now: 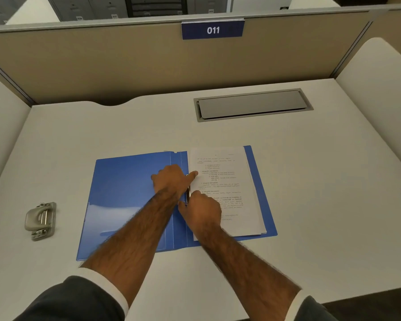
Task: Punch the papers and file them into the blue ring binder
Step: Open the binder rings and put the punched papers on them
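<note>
Blue plastic ring binder (130,195) open flat mid-bench | step: filing, I judge; white printed paper stack (227,188) lies on right leaf, squared | left hand (171,181) forefinger pressing sheet edge, right hand (200,210) curled at metal clip (188,193), grip holding nothing clearly | next: close clasp | grey metal hole punch (40,220) well left.
</note>
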The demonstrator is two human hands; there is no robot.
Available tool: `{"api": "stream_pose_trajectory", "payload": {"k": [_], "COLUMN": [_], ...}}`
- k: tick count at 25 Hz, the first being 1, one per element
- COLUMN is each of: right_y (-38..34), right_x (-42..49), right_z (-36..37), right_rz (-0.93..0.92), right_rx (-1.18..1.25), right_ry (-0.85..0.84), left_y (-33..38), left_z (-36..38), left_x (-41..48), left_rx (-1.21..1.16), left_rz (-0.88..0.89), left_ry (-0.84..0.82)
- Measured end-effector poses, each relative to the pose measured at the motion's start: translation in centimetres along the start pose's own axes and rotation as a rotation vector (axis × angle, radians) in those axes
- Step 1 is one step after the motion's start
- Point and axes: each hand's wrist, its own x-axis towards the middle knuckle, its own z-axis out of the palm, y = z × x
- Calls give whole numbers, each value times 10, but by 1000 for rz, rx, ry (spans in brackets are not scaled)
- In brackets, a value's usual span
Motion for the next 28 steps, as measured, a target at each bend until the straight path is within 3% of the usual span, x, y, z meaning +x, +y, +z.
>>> {"api": "stream_pose_trajectory", "payload": {"k": [8, 10, 12, 14, 19, 25, 28], "right_y": [2, 18, 52, 95, 144, 137, 135], "right_x": [1, -5, -15, -29, -58, -43, -42], "right_z": [5, -1, -6, -9, -14, -22, -27], "right_rz": [-9, -37, 22, 155, 381, 391, 413], "right_rx": [90, 146, 190, 150, 109, 418, 358], "right_ry": [-19, 3, 91, 178, 161, 212, 256], "left_y": [4, 7, 13, 17, 15, 24, 25], "left_z": [-1, -3, 2, 15, 57, 59, 55], "left_x": [-4, -17, -47, -92, -158, -150, -147], "left_rx": [105, 92, 30, -53, -100, -144, -75], "left_rz": [71, 68, 242, 419, 255, 251, 269], "left_ry": [11, 93, 202, 141, -135, -133, -142]}}
